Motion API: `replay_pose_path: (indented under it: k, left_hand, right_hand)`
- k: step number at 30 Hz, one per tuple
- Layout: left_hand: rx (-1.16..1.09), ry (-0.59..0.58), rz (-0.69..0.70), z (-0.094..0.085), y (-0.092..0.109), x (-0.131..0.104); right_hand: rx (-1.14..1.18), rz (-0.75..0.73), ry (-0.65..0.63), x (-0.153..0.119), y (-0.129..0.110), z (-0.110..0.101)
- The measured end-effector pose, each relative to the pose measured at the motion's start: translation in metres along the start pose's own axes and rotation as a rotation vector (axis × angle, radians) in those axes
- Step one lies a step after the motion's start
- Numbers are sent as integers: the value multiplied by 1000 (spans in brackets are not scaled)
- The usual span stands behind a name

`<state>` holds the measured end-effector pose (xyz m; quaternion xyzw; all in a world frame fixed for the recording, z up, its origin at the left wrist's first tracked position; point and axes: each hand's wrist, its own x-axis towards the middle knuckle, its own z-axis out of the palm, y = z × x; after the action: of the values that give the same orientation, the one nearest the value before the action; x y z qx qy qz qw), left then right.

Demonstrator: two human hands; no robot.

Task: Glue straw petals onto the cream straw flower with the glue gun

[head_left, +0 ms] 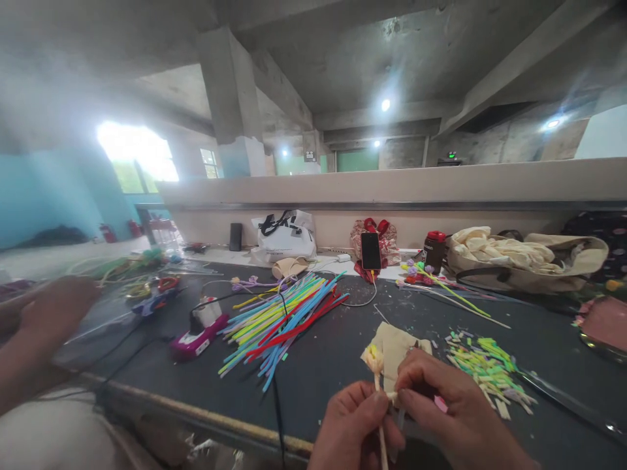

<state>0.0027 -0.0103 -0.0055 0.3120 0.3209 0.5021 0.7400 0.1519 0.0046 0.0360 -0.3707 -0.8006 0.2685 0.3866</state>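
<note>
My left hand (355,424) and right hand (448,408) meet low over the front edge of the dark, matte bench (333,356), both closed in a fingertip pinch on a thin pale stick (380,418) topped with a small, crinkled cream bud (374,358). My left thumb and forefinger clamp the stick just under the bud; my right fingers are curled tight against the same spot, with a sliver of pink showing beneath them. Right behind the bud lies a creased sheet of tan paper (396,349), flat on the bench and partly hidden by my right hand.

To the right of the paper sits a loose heap of short clippings (484,369), green, yellow and cream, chopped into stubby bits. To the left, a fan of long fuzzy craft stems (279,316) in blue, green, yellow and red spreads across the bench, with a glossy pink glue gun (198,333) and its black cord beside them. A black phone (371,250) stands propped against a red patterned bag at the back wall, near a white tote bag (285,238) and a rumpled beige cloth bag (519,258). Another person's arm (36,326), blurred, reaches in at far left.
</note>
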Motion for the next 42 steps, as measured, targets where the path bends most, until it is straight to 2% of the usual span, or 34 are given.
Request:
replay_pose_path:
  k: [5, 9, 14, 20, 24, 34, 42]
  left_hand:
    - [86, -39, -61, -3, 5, 0]
    - [177, -75, -103, -2, 9, 1]
    - [284, -85, -150, 2, 12, 4]
    - [331, -81, -217, 7, 14, 2]
    - [331, -90, -215, 7, 14, 0]
    - [393, -80, -188, 6, 15, -4]
    - [312, -103, -130, 4, 9, -1]
  right_hand:
    - [7, -49, -31, 9, -3, -24]
    - [-14, -144, -129, 19, -2, -40]
    - [60, -96, -216, 28, 0, -49]
    - [135, -84, -293, 28, 2, -49]
    - [134, -94, -326, 27, 2, -45]
    - [-45, -148, -307, 28, 0, -45]
    - [-62, -161, -257, 26, 2, -43]
